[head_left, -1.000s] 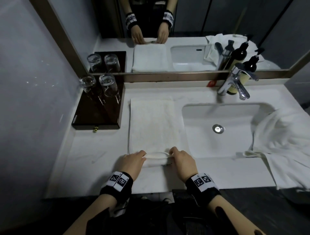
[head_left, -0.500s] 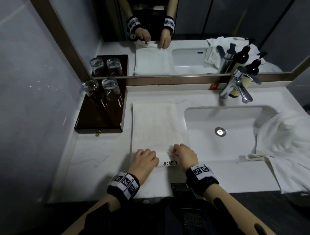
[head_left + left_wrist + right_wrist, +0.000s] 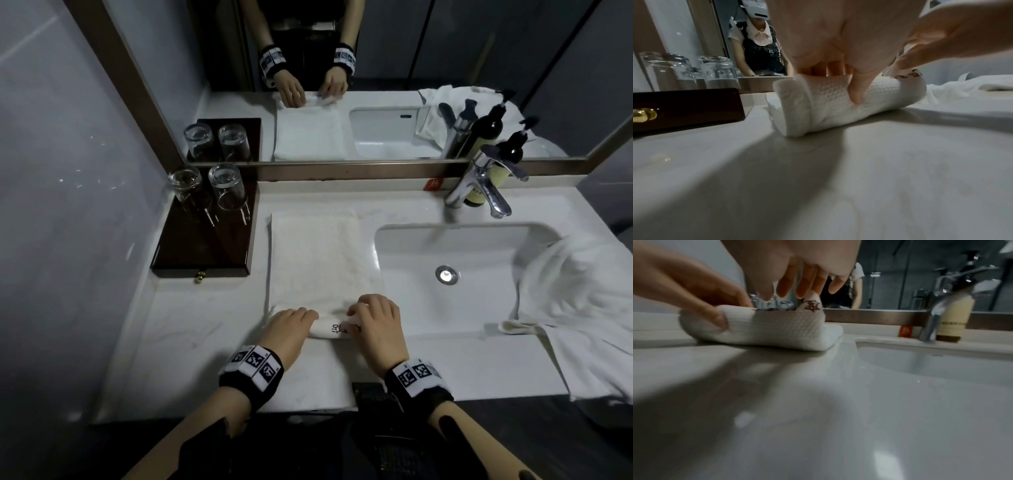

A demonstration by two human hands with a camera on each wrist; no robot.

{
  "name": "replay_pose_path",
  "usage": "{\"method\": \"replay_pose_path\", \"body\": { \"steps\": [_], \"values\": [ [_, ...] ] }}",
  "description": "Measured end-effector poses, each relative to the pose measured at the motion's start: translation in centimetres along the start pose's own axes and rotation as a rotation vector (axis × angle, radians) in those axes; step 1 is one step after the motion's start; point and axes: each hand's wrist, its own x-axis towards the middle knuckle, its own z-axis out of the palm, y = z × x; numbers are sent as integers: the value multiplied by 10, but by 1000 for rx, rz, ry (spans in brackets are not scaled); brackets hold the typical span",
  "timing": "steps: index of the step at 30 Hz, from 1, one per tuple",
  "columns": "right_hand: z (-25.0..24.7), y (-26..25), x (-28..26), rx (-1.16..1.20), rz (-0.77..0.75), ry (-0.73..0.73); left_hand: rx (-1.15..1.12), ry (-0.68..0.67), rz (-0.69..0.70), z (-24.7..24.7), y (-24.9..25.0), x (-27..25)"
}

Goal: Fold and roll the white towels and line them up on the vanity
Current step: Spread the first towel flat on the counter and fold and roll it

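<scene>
A white waffle-weave towel lies as a long folded strip on the vanity, left of the sink. Its near end is wound into a short roll with dark printed characters on top. My left hand grips the roll's left end: in the left wrist view the thumb presses the near side of the roll and the fingers curl over the far side. My right hand grips the right end of the roll, thumb in front, fingers over the top. More white towels lie heaped at the right.
A dark wooden tray with two upturned glasses stands just left of the towel strip. The sink basin lies to the right, with a chrome faucet and a pump bottle behind it. A mirror backs the vanity.
Both hands have turned the roll away from me along the strip. It is thicker, and the printed characters have come up on top.
</scene>
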Motion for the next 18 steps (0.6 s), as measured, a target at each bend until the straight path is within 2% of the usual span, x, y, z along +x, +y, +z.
{"method": "replay_pose_path", "body": {
  "steps": [2, 4, 8, 11, 14, 18],
  "values": [
    [0, -7, -5, -57, -132, 13, -44, -3, 7, -1, -6, 2],
    [1, -10, -9, -88, -193, -35, -42, -16, 6, -2, -8, 3],
    [0, -10, -6, -89, -136, -104, -35, -27, -27, -4, -3, 2],
    [-4, -8, 8, -49, -94, -281, -99, -18, -110, -11, 3, 4],
    [-4, -5, 19, -34, -60, -430, -78, 54, -187, -15, 9, 6],
    [-7, -3, 27, -19, 2, -452, 28, 241, -205, -18, 18, 6]
  ]
}}
